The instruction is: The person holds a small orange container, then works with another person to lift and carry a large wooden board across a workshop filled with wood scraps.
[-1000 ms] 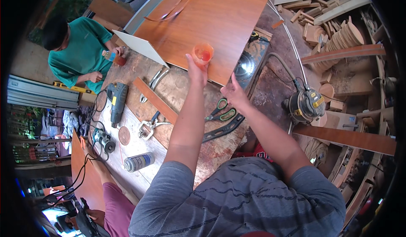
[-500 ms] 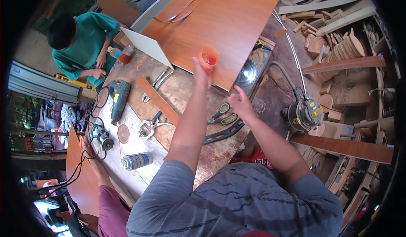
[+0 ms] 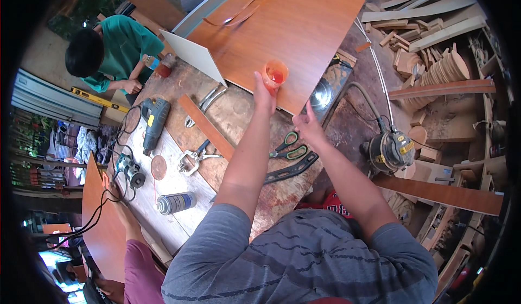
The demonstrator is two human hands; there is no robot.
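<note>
With a cup (image 3: 274, 71) gripped in the left hand (image 3: 265, 96), scissors (image 3: 279, 154) near the empty, half-open right hand (image 3: 310, 129) and a heat gun (image 3: 157, 124) leftward clutter the worktable (image 3: 285, 194), scrap wood (image 3: 420, 32) far right.

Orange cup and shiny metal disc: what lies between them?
Part of the brown panel shows between the orange cup and the shiny disc in the head view.

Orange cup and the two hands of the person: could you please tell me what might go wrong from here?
Spill: the left hand holds the orange cup by the edge of the wooden panel, so a tilt might stain its surface.

Cut: the right hand is close to a shiny metal disc, perhaps a saw blade; a slip could bring the fingers against it.
</note>
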